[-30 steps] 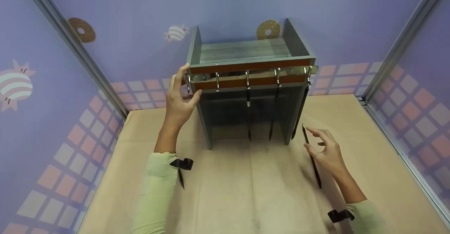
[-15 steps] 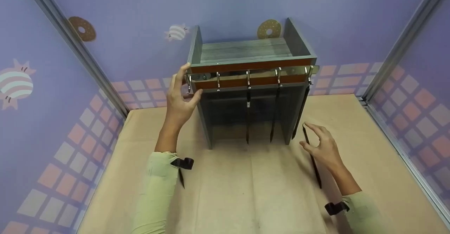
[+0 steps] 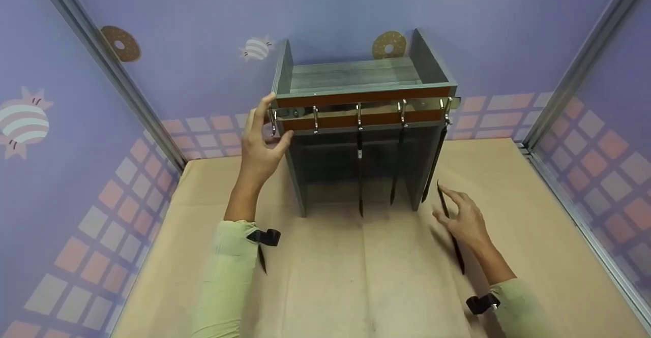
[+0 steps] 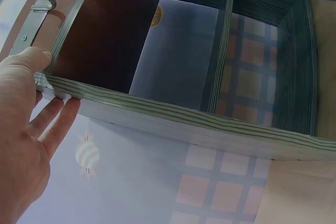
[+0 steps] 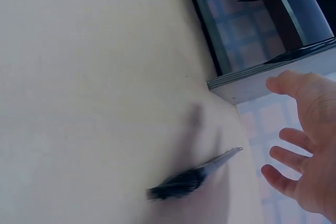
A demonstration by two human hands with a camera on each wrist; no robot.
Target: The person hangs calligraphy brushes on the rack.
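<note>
A grey wooden shelf unit (image 3: 356,76) stands at the back of the table. Its front carries a metal hook rail (image 3: 366,109) with three slender black tools (image 3: 360,175) hanging from it. My left hand (image 3: 259,145) lies against the unit's upper left corner, fingers straight along the outer side (image 4: 210,124) and thumb on the front edge; the left wrist view shows the left hand (image 4: 26,140) flat there. My right hand (image 3: 465,218) hovers with spread fingers over another black tool (image 3: 457,251) lying on the table. In the right wrist view the right hand (image 5: 307,145) is apart from that tool (image 5: 189,179).
Tan paper covers the table (image 3: 356,277). Purple patterned walls with metal corner rails (image 3: 127,94) close in on the left, back and right. A bare hook (image 4: 44,1) sits at the rail's left end near my thumb.
My right hand has sunk slightly and shifted left, closer to the tool on the table. The left hand and the shelf have stayed put.
</note>
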